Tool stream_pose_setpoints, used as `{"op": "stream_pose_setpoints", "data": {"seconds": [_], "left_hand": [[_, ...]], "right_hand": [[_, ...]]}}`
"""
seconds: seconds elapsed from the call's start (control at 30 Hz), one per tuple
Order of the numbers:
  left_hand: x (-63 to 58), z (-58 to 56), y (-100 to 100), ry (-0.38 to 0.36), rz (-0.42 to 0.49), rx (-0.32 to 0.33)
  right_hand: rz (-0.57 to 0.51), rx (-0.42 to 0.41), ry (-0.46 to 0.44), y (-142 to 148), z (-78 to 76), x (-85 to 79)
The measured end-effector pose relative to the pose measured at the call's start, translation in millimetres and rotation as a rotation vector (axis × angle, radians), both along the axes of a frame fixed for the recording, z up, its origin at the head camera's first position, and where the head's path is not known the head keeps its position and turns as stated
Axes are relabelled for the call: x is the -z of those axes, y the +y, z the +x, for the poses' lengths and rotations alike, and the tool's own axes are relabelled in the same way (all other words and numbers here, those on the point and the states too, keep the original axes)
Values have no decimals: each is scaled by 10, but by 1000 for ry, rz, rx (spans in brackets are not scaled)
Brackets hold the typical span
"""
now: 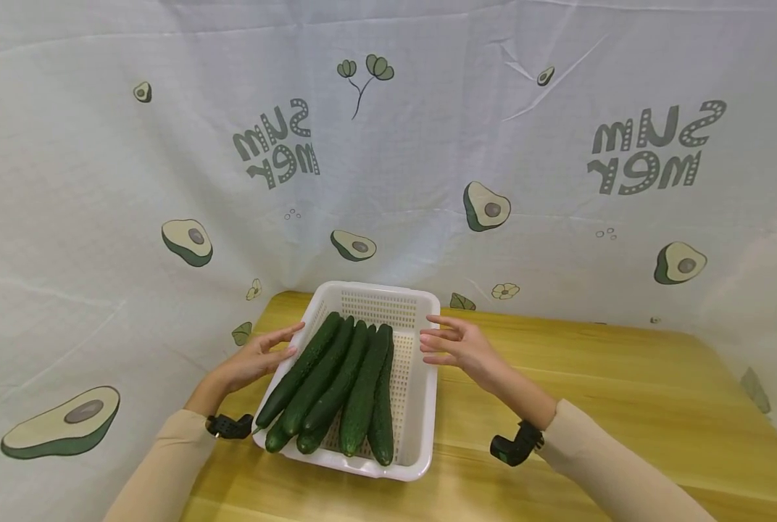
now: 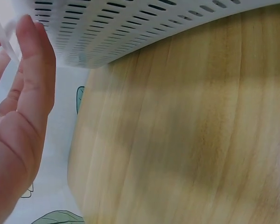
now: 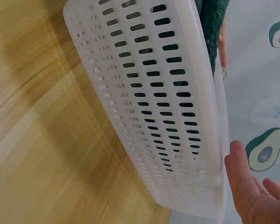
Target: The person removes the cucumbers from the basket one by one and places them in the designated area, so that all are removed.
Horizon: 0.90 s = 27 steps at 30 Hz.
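Note:
A white slotted plastic basket (image 1: 417,406) stands on the wooden table, seen in all three views. Several long dark green cucumbers (image 1: 336,377) lie lengthwise in it, side by side and partly stacked, mostly toward its left side. My left hand (image 1: 258,359) is at the basket's left rim, its fingers extended and fingertips right at the edge. At the opposite rim is my right hand (image 1: 460,348), fingers stretched out and reaching over the edge. In the right wrist view the thumb of my right hand (image 3: 256,191) points toward the rim. Neither hand grips a cucumber.
Wood-grain tabletop (image 1: 597,406) extends to the right of the basket. A white cloth (image 1: 414,159) printed with avocados and mirrored lettering hangs behind the table and along its sides. Black wrist cameras (image 1: 517,444) sit on both forearms.

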State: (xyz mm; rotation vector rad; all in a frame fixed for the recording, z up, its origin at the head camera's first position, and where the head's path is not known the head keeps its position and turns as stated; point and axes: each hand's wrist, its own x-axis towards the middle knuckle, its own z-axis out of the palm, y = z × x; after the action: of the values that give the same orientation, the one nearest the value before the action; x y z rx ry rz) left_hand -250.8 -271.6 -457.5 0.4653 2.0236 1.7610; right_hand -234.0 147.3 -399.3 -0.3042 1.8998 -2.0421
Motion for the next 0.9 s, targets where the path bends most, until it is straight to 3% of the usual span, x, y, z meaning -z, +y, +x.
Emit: {"op": "stream_pose_setpoints", "data": {"seconds": [0.37,0.9], "left_hand": [[-3,24,-5,-45,46,-11],[-15,2,1,-51,-2,-10]], "right_hand": [[12,-33,-84,-170,-26,2],[46,-33,-203,-415,-91,3]]}}
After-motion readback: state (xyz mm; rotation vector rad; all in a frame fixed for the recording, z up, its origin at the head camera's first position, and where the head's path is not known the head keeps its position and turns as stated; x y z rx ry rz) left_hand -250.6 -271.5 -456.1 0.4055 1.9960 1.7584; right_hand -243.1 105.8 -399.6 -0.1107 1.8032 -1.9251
